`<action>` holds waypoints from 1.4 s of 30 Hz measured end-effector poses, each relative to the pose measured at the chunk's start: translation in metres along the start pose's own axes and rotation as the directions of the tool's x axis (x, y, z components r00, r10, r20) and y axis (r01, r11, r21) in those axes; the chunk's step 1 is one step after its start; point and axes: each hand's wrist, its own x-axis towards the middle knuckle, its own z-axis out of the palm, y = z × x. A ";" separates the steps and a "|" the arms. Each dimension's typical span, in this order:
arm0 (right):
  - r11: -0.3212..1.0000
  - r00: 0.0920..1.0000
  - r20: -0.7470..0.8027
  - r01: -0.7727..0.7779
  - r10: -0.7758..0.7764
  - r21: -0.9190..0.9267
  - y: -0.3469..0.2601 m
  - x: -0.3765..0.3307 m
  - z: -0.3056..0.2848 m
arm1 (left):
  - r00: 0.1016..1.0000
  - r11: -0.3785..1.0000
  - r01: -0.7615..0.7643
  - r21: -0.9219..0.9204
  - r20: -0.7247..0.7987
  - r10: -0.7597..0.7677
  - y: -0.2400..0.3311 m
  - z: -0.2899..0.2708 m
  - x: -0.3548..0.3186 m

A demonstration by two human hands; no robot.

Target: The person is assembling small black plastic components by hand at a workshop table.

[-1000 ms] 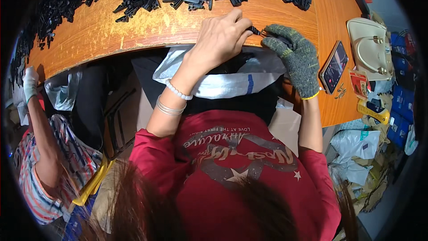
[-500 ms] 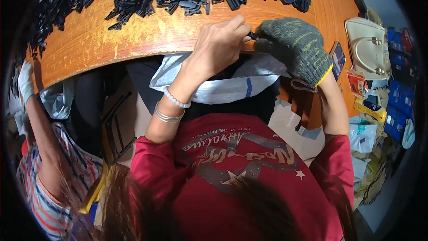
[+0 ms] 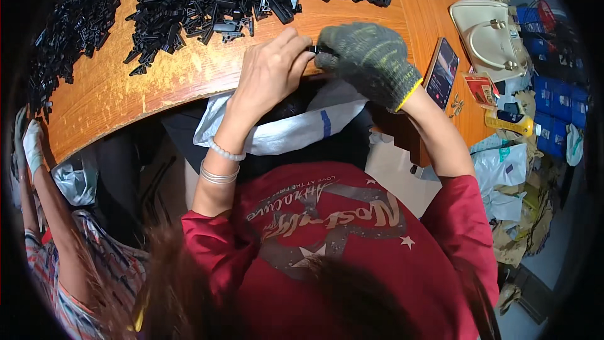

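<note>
You've got a small black plastic part [image 3: 310, 50] pinched between your bare left hand [image 3: 267, 79] and your gloved right hand [image 3: 368, 56], fingertips pressed together right at the edge of the orange table [image 3: 113, 97]. Looks like you're mid-fit, snapping or seating the piece. The big pile of black parts [image 3: 207, 0] sits just beyond your left hand, and a phone [image 3: 441, 72] lies just right of your glove. Next you'd probably want a firm squeeze without letting it twist.

Red short-sleeved shirt with grey lettering and stars, bare left hand [image 3: 267, 79] (bead bracelet, silver bangles), grey knit-gloved right hand [image 3: 371, 60]
</note>
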 end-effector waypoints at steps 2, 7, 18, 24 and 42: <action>0.996 0.996 0.056 -0.074 0.072 0.040 -0.005 -0.010 0.003 | 0.997 0.998 0.068 -0.011 -0.041 -0.068 -0.001 0.001 -0.001; 0.653 0.889 -0.049 -0.296 0.455 0.697 -0.028 -0.040 -0.010 | 0.912 0.796 0.410 -0.444 0.209 -0.354 0.011 -0.004 -0.003; 0.179 0.758 0.139 -0.321 0.637 0.930 -0.028 -0.054 -0.011 | 0.723 0.004 0.636 -0.772 0.593 -0.355 0.030 -0.007 0.000; 0.234 0.843 0.150 -0.307 0.517 0.922 -0.028 -0.052 -0.011 | 0.663 0.130 0.706 -0.697 0.584 -0.469 0.032 -0.006 -0.003; 0.130 0.741 0.445 -0.574 0.503 0.808 -0.036 -0.055 -0.003 | 0.982 0.841 0.119 0.528 -0.189 -0.021 -0.002 0.044 0.076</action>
